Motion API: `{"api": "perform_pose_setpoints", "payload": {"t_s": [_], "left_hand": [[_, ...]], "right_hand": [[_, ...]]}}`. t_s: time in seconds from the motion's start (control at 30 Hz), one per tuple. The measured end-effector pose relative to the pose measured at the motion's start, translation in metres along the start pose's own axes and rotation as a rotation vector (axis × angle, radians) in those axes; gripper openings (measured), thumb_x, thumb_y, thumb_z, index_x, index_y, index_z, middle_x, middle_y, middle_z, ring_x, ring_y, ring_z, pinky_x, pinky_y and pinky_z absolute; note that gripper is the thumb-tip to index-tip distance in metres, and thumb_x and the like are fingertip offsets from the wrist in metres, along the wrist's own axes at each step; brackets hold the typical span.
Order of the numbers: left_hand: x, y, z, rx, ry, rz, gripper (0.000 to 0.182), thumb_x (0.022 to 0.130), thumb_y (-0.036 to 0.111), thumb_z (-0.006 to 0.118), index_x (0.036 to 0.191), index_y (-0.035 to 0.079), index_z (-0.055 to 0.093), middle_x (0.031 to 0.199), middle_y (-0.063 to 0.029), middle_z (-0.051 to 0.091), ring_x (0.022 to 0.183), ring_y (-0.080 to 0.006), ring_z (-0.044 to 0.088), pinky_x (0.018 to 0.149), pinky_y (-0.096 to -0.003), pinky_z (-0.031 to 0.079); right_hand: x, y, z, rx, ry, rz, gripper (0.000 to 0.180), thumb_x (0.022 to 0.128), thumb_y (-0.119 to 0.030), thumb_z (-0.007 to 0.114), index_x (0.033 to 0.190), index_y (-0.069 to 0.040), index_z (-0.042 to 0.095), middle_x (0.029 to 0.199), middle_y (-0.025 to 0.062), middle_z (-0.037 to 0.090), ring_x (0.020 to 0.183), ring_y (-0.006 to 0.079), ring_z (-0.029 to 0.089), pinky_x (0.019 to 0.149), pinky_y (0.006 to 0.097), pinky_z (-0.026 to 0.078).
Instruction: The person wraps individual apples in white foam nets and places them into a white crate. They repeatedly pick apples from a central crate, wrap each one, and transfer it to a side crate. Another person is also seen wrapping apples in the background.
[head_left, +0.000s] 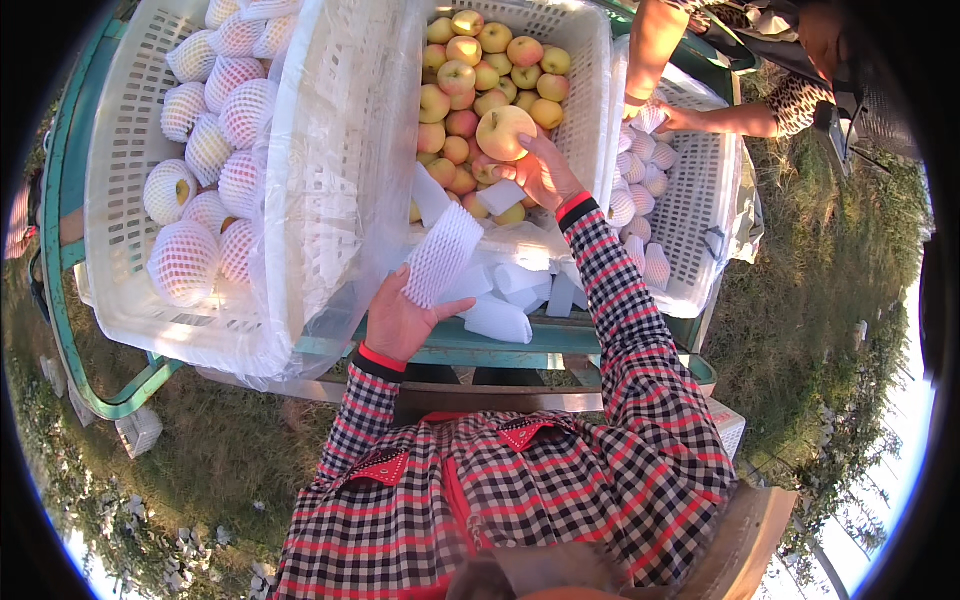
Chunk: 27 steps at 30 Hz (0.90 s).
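Note:
My right hand (544, 171) holds a yellow-pink apple (504, 133) by its side, above a white plastic crate (592, 71) of bare apples. A white foam net sleeve (448, 251) stands in my left hand (409, 313), its lower end between thumb and fingers; it looks empty. More foam sleeves (499, 319) lie on the green metal frame below the crate, and a few rest on the apples. To the left, a tilted white crate (112, 247) lined with clear plastic film holds several net-wrapped apples (186, 262).
At the right, another person's hands (664, 118) touch a wrapped apple over a third crate (694, 232) of wrapped apples. The green metal rail (67, 330) curves around the left crate. Grass (225, 450) and a small white crate (139, 432) lie below.

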<state>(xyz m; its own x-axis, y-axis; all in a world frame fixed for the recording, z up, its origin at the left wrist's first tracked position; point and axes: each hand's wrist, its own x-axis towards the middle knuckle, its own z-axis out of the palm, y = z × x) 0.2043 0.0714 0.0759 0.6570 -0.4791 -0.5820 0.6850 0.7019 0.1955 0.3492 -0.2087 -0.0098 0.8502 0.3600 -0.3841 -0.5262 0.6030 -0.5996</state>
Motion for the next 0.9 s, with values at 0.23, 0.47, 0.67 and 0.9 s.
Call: {"api": "perform_pose_setpoints", "payload": {"t_s": [0.23,0.47,0.67,0.9], "left_hand": [[0.03,0.013,0.028,-0.166,-0.116,-0.075,0.074,0.102,0.046,0.045,0.156,-0.002,0.028,0.159,-0.018,0.038,0.148,-0.0358,0.034,0.114,-0.0775,0.02],[0.021,-0.001,0.06,0.032,-0.185,-0.125,0.069,0.102,0.043,0.048,0.152,-0.002,0.033,0.154,-0.0201,0.043,0.142,-0.038,0.042,0.112,-0.0703,0.034],[0.004,-0.021,0.07,0.132,-0.276,-0.164,0.059,0.099,0.026,0.053,0.149,-0.001,0.039,0.149,-0.019,0.049,0.139,-0.0367,0.047,0.112,-0.0684,0.038],[-0.013,-0.044,0.099,0.446,-0.226,-0.118,0.051,0.091,0.005,0.066,0.14,0.002,0.051,0.133,-0.0096,0.062,0.118,-0.024,0.064,0.098,-0.0525,0.057]], "right_hand": [[-0.109,-0.028,0.063,-0.673,-0.104,-0.165,0.083,0.079,-0.022,0.086,0.146,-0.004,0.04,0.133,0.012,0.058,0.12,0.024,0.061,0.101,0.0385,0.053],[-0.14,-0.013,0.093,-1.226,-0.182,-0.357,0.081,0.07,-0.041,0.09,0.133,-0.004,0.056,0.119,0.013,0.064,0.114,0.0287,0.062,0.101,0.04,0.049],[-0.17,-0.023,0.084,-1.186,-0.083,-0.256,0.077,0.07,-0.045,0.088,0.127,-0.002,0.062,0.115,0.0148,0.066,0.109,0.0302,0.064,0.097,0.0406,0.05],[-0.199,-0.041,0.082,-1.359,-0.11,-0.288,0.076,0.068,-0.051,0.088,0.121,0.0,0.065,0.111,0.0179,0.067,0.103,0.0339,0.066,0.091,0.0413,0.052]]}}
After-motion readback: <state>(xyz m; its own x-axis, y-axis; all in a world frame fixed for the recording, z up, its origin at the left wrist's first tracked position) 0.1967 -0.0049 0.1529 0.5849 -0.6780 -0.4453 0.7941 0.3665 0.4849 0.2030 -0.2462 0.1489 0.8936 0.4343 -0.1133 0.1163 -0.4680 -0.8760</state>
